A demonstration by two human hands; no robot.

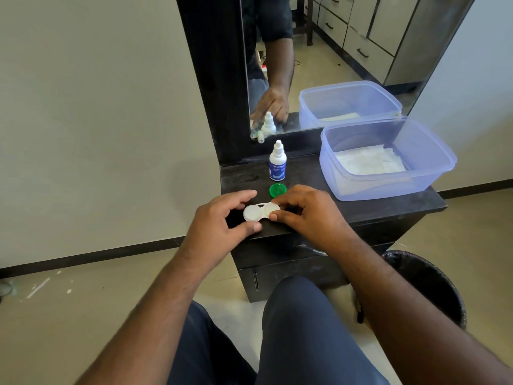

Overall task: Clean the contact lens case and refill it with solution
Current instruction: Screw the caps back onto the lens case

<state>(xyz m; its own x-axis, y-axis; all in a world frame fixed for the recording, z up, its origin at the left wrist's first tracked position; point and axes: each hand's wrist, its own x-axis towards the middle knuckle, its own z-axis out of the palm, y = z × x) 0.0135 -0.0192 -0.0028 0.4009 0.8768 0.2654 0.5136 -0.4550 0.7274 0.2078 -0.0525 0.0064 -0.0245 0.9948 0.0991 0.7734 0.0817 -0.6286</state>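
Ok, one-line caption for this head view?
Both hands, left hand and right hand, hold a white lens case on a black dresser top, green cap and solution bottle behind.

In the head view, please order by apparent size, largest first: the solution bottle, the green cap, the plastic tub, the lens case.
1. plastic tub
2. solution bottle
3. lens case, partly covered by fingers and nearer the camera, so its place against the bottle is unsure
4. green cap
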